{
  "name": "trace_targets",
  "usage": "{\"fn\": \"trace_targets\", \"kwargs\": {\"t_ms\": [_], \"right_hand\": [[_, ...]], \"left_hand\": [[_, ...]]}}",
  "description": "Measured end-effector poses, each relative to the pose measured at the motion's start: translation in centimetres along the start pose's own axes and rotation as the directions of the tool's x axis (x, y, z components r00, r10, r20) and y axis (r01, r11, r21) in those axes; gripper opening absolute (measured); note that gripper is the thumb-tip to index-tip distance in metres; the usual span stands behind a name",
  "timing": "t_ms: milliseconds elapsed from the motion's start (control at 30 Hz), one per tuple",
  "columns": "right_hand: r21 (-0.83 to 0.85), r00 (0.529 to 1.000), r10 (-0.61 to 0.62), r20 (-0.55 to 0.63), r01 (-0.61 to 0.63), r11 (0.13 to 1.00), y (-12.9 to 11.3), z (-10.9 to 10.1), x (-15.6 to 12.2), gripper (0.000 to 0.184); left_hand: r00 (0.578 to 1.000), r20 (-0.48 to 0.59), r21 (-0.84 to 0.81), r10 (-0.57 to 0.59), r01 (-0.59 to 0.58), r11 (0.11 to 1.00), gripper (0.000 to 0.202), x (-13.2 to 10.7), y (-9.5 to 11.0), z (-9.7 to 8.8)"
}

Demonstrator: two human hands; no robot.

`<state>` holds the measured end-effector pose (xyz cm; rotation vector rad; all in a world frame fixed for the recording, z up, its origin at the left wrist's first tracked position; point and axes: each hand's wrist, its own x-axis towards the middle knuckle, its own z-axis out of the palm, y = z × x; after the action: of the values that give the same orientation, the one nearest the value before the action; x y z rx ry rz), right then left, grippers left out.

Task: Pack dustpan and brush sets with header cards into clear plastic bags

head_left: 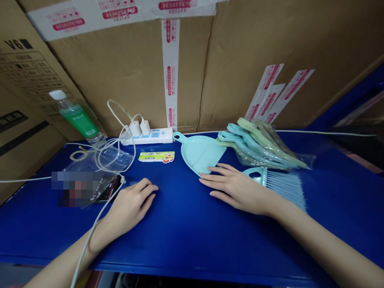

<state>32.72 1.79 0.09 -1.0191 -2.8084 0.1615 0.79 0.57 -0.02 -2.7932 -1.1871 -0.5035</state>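
My left hand [133, 206] rests on the blue tabletop [180, 236], fingers loosely bent and apart, holding nothing. A white cable [97, 218] runs across its wrist. My right hand [232, 186] lies with fingers stretched out, its fingertips at the lower edge of a light-blue dustpan [199, 152]; whether they touch it I cannot tell. Partly behind that hand and forearm is a small brush [285, 186] with pale-blue bristles and a light-blue handle. Above the brush lies a pile of green and blue dustpans [258, 144], partly in clear plastic bags.
A white power strip [150, 136] with plugged chargers stands against the cardboard box [135, 68]. A yellow label card [156, 157] lies before it. At the left are a green-labelled bottle [79, 120], tangled cables, clear plastic and a dark, partly blurred-out item [109, 189].
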Motion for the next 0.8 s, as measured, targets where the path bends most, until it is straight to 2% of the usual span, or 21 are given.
{"fn": "trace_targets", "kwargs": {"t_ms": [133, 267, 433, 600, 800], "right_hand": [[0.090, 0.999, -0.028, -0.016, 0.029, 0.996, -0.9, -0.9, -0.1, 0.036], [0.099, 0.998, -0.012, -0.056, 0.017, 0.995, -1.1, -0.5, 0.0, 0.042], [0.146, 1.000, 0.019, 0.022, -0.022, 0.989, -0.7, 0.3, 0.2, 0.050], [0.187, 0.998, -0.010, 0.065, -0.002, 0.982, -1.4, -0.4, 0.2, 0.044], [0.300, 0.996, -0.059, 0.062, 0.038, 0.953, -2.2, -1.2, 0.1, 0.037]], "left_hand": [[1.000, -0.001, 0.000, -0.001, 0.001, 1.000, 0.031, 0.0, 0.0, 0.0], [0.999, 0.019, 0.002, -0.026, 0.026, 1.000, 0.031, 0.0, 0.0, 0.1], [1.000, 0.020, 0.008, -0.015, 0.015, 1.000, 0.032, -0.1, 0.0, 0.1], [1.000, 0.012, 0.011, -0.010, 0.010, 1.000, 0.032, -0.1, -0.1, 0.1], [0.998, 0.052, -0.004, -0.046, 0.046, 0.999, 0.029, 0.0, 0.0, 0.0]]}}
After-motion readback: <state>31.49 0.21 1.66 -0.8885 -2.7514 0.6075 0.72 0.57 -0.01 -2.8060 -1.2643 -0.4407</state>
